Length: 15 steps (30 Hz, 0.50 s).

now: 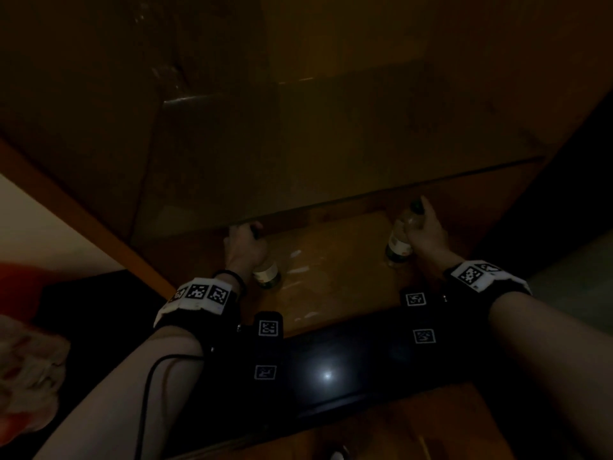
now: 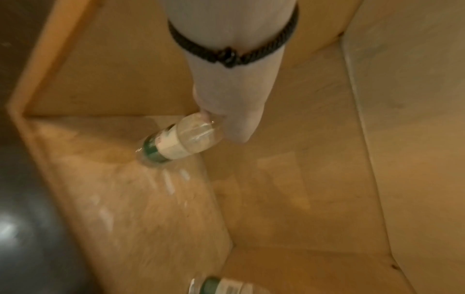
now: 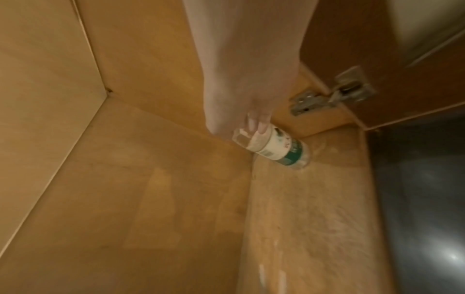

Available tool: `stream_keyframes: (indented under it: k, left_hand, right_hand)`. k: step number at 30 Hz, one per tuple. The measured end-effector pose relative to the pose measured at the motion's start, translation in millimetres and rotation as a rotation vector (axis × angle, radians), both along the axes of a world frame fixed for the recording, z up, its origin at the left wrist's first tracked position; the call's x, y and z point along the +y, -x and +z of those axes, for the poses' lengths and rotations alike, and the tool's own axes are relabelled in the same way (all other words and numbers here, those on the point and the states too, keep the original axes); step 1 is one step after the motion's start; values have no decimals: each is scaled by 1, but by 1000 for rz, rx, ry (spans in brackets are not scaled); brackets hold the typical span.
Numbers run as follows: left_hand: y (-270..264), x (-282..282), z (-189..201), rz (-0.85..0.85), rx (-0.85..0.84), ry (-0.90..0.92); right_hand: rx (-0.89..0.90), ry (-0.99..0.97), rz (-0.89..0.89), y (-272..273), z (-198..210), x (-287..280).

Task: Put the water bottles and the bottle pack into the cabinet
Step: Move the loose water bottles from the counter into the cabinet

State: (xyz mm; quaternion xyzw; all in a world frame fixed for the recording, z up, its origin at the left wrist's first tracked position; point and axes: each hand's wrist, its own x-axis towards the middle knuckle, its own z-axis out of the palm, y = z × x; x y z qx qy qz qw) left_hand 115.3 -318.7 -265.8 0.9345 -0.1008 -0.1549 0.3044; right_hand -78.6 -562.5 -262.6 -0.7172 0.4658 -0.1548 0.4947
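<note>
Two clear water bottles with white and green labels stand on the wooden cabinet floor (image 1: pixel 335 270). My left hand (image 1: pixel 244 239) grips the top of the left bottle (image 1: pixel 266 276); the left wrist view shows its fingers (image 2: pixel 205 116) curled round the left bottle's (image 2: pixel 177 143) shoulder, base on the wood. My right hand (image 1: pixel 422 224) holds the right bottle (image 1: pixel 400 243) near its dark cap, close to the right wall. In the right wrist view its fingertips (image 3: pixel 260 127) press the right bottle (image 3: pixel 276 150) above the label. No bottle pack is in view.
The cabinet is dim, with a shelf edge (image 1: pixel 365 190) just above both hands. An open door with a metal hinge (image 3: pixel 332 95) stands at the right. A glossy dark floor (image 1: pixel 331 370) lies before the cabinet. Wood shows between the bottles.
</note>
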Motion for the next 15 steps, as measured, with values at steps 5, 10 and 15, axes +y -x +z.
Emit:
stream_keyframes:
  k: [5, 10, 15]
  left_hand:
    - [28, 7, -12, 16, -101, 146]
    - [44, 31, -12, -129, -49, 235]
    - [59, 74, -10, -406, 43, 232]
  right_hand:
    - [-12, -42, 68, 17, -1, 33]
    - [178, -219, 241, 27, -19, 75]
    - [349, -335, 409, 21, -28, 146]
